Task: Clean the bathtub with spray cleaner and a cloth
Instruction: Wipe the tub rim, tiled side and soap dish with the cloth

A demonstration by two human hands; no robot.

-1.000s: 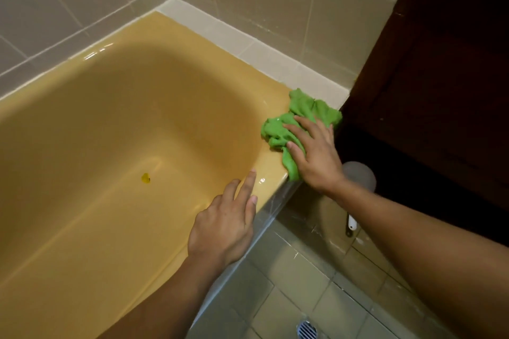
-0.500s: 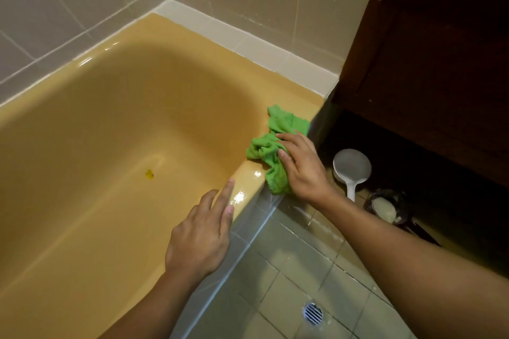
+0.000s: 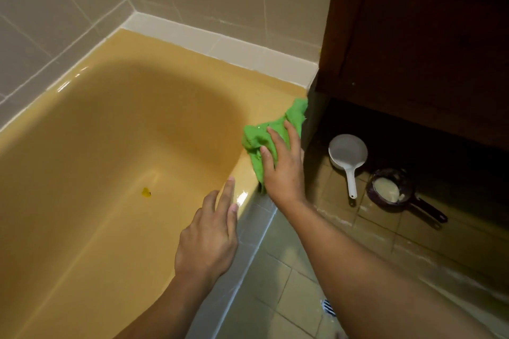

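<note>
The right hand [image 3: 283,170] presses the green cloth [image 3: 261,137] with spread, straight fingers onto the bathtub [image 3: 192,63] rim corner. This is at 1 o'clock from the left hand [image 3: 209,239], which lies released by the rim. On that glossy edge the cloth could slip off toward 3 o'clock, near the scoop [image 3: 347,153].

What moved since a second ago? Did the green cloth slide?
Yes. The right hand, pressing on the green cloth, slid it along the bathtub rim, away from the white ledge in the corner and toward the person. The left hand stayed by the rim, holding nothing.
</note>
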